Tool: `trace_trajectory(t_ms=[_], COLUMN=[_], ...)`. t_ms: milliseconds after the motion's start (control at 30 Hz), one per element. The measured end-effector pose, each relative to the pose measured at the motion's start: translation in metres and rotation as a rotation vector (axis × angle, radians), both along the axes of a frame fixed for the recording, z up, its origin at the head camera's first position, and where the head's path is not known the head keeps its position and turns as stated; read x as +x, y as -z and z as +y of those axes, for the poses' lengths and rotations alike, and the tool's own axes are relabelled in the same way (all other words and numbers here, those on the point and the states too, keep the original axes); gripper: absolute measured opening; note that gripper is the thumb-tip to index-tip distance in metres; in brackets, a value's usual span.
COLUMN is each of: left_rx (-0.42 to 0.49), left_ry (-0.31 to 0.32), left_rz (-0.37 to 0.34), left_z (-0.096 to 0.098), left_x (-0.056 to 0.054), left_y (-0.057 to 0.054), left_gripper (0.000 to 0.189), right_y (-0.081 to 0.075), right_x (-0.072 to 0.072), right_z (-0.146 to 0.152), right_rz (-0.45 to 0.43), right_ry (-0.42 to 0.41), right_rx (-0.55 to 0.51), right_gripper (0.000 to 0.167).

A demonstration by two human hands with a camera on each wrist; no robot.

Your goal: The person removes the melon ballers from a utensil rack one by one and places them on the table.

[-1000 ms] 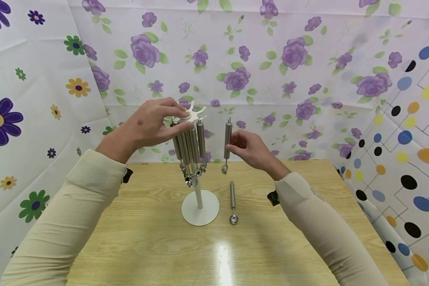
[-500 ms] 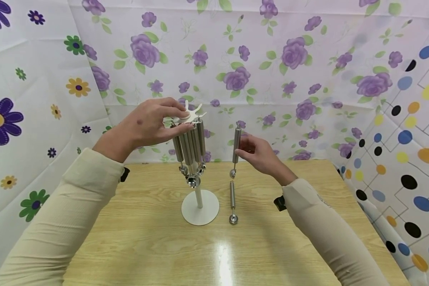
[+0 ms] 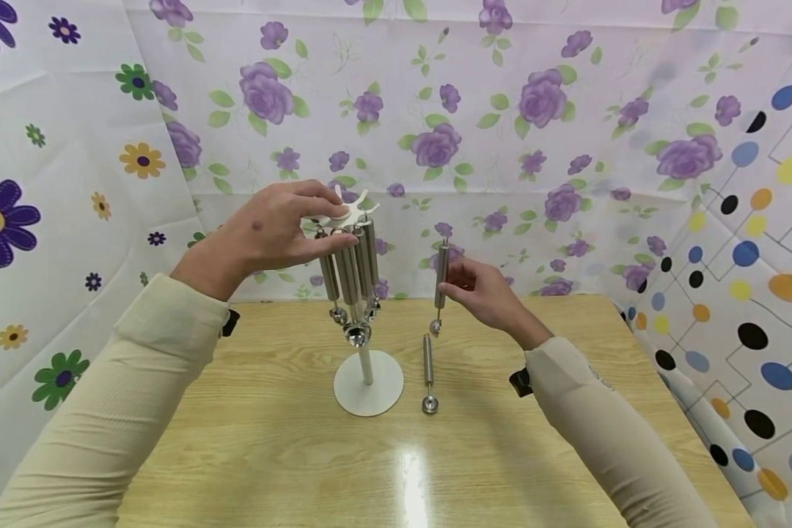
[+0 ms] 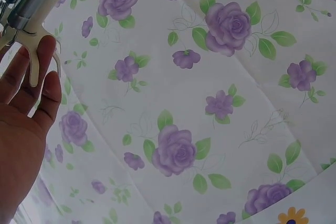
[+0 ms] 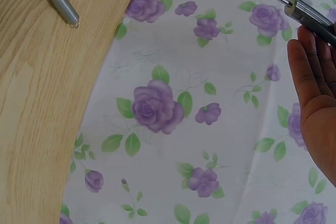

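Note:
A white rack (image 3: 366, 374) with curved hooks on top stands upright on its round base. Several steel-handled scoops (image 3: 347, 275) hang around it, heads down. My left hand (image 3: 273, 224) holds the rack's top, fingers over the hook plate and thumb in front. In the left wrist view those fingers lie about a cream hook (image 4: 34, 59). To the right, my right hand (image 3: 485, 293) pinches a small steel scoop (image 3: 442, 275) by its handle, loop end up. Its shallow round bowl shows in the right wrist view. A second scoop (image 3: 428, 374) lies on the table below.
The wooden table (image 3: 290, 455) ends at a flowered cloth (image 3: 488, 169) behind the rack. A flower-print cloth (image 3: 59, 257) hangs at the left and a dotted one (image 3: 752, 279) at the right.
The scoop in my right hand has moved right and down, away from the rack. The rack's hook top has turned, carrying the hanging scoops, while my left hand stays on it.

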State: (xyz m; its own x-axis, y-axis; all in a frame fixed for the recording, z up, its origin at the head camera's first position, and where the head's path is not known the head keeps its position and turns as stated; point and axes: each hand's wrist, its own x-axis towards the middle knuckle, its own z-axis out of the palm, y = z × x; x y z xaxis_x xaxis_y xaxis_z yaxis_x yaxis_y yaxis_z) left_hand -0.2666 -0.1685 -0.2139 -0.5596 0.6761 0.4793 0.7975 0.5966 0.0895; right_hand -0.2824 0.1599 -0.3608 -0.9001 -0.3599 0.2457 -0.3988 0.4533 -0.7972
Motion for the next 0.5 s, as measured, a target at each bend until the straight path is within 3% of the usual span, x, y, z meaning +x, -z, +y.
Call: trace_trajectory(t_ms=[267, 500], left_rx=[0.029, 0.034], left_ry=[0.023, 0.041], left_rz=[0.015, 0.11], left_z=[0.0, 0.0], left_x=[-0.002, -0.006], left_y=[0.002, 0.004], left_gripper=[0.043, 0.043], right_y=[0.005, 0.011], right_x=[0.001, 0.003], right_z=[0.003, 0.007], right_rz=[-0.015, -0.023], right_ry=[0.009, 0.024], right_rx=[-0.005, 0.0], right_gripper=[0.02, 0.021])
